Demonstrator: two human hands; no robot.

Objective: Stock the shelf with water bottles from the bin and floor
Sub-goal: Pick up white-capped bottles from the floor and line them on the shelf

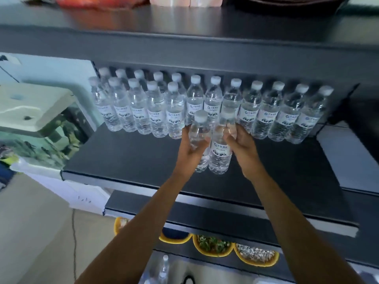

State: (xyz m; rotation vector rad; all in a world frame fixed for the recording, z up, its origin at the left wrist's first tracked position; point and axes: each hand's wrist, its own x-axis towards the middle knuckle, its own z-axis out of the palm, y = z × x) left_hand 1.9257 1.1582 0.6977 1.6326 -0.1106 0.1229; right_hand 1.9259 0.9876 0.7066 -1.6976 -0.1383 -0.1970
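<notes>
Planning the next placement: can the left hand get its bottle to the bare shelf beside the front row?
Probably yes: the left hand grips its bottle right before that shelf spot, and nothing stands between them.

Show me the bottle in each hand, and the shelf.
left-hand bottle (pixel 200 130), head view, clear shoulder below the cap.
right-hand bottle (pixel 220 149), head view, label.
shelf (pixel 123 154), head view, bare board.

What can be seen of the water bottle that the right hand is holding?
This water bottle is clear ribbed plastic, apparently full, with a white label bearing a blue logo. Its cap is blurred. The right hand grips its upper part. It is nearly upright, on or above the dark shelf, beside the other held bottle, before the stocked row.
</notes>
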